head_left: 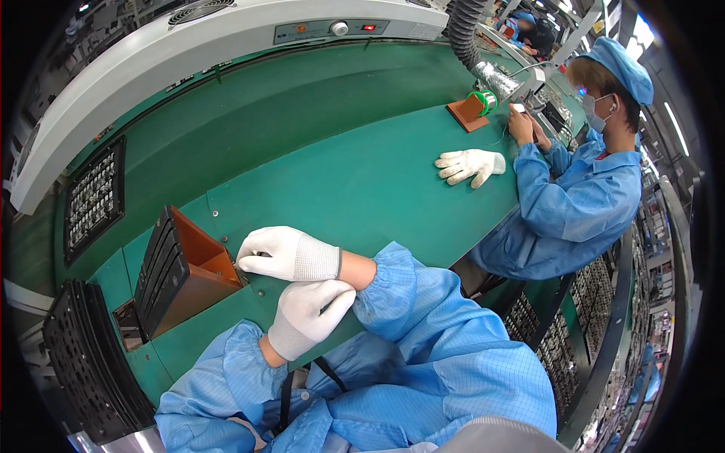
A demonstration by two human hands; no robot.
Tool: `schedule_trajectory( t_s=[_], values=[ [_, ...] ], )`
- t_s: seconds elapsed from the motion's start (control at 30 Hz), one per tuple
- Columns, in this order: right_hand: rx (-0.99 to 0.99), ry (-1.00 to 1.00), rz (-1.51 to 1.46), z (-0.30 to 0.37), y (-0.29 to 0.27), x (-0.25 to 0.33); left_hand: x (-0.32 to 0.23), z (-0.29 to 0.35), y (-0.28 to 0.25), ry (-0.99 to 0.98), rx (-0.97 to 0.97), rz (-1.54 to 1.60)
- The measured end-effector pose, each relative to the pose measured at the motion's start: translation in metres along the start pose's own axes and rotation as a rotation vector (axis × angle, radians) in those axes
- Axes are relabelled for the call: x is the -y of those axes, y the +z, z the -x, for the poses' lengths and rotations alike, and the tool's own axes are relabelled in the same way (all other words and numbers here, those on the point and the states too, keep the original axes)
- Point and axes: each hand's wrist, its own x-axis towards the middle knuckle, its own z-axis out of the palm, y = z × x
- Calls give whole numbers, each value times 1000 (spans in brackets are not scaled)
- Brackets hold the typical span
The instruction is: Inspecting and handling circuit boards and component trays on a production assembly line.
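My left hand (310, 318), in a white knit glove, is closed with its fingertips against my right wrist, beside the blue sleeve cuff (370, 298). Whether it pinches anything there is hidden. Just beyond it, my right hand (283, 254), gloved the same way, reaches across to the left. Its fingers are curled together near a brown angled stand (208, 260); anything inside them cannot be made out. Against that stand leans a stack of black slotted trays (160, 273). Both hands hover over or rest on the green tabletop (325, 181).
An off-white glove (470, 167) lies toward the right. Behind it stands a brown holder with a green-rimmed spool (472, 109). A co-worker (581, 174) in blue sits at the right. More black trays (94, 362) stand at the left, near a filled tray (94, 200). A white hooded fixture (226, 45) spans the back.
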Motion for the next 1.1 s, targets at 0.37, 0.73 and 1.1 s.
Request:
schedule_trajectory(
  t_s=[0.37, 0.73, 1.1],
  values=[
    [-1, 9, 0, 0, 0, 1, -1, 1, -1, -24, 22, -16],
    [-28, 15, -7, 0, 1, 2, 0, 1, -2, -43, 40, -15],
    [-26, 8, -8, -1, 1, 2, 0, 1, -2, -37, 29, -7]
  ],
)
